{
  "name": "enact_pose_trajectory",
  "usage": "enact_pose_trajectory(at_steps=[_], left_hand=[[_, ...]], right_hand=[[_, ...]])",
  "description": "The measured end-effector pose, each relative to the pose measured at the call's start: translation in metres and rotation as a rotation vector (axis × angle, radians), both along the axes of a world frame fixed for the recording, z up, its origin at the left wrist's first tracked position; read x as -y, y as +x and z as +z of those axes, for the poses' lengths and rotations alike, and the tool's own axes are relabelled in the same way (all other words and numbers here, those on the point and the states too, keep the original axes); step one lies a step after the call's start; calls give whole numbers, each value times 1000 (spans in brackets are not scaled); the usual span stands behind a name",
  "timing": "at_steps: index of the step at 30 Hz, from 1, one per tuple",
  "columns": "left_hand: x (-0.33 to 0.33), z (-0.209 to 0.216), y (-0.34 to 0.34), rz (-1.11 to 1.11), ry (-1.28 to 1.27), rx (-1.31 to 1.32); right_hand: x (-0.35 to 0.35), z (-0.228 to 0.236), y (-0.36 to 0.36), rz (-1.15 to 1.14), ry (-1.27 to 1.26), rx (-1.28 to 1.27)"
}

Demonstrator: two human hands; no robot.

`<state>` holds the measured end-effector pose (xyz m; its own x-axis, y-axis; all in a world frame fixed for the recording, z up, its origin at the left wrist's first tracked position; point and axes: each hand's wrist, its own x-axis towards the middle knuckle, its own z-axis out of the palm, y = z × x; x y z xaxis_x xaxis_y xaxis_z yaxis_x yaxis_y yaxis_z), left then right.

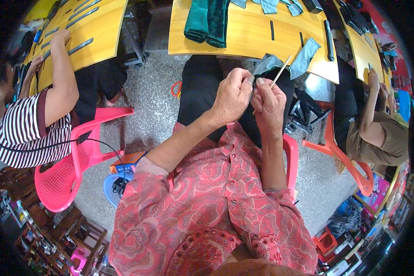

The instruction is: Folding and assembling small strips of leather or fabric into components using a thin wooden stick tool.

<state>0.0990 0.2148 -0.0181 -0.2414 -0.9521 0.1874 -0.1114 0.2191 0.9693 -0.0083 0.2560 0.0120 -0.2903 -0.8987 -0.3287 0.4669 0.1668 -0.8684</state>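
My left hand [234, 95] and my right hand [269, 100] meet above my lap, just in front of the table edge. A thin pale wooden stick [281, 70] slants up to the right out of my right hand, whose fingers are closed on it. My left thumb and fingers are pinched together at the right fingertips. Something small and dark seems to sit between them, too hidden to name. Just beyond the hands, a grey-blue cloth piece [267, 64] hangs by the edge. Another grey-blue cloth piece [304, 58] lies to its right, partly over the edge.
Folded dark green velvet cloths [207, 24] lie on the yellow table [244, 43], with black strips [272, 30] and a long black object [329, 40] farther right. Co-workers sit at both sides, the left one on a pink chair [60, 184]. A blue basket [109, 189] stands on the floor.
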Motion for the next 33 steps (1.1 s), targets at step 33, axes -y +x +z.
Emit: enact_pose_trajectory(at_steps=[33], left_hand=[[15,4,11,-85,26,75]], right_hand=[[0,-7,0,-51,62,-359]])
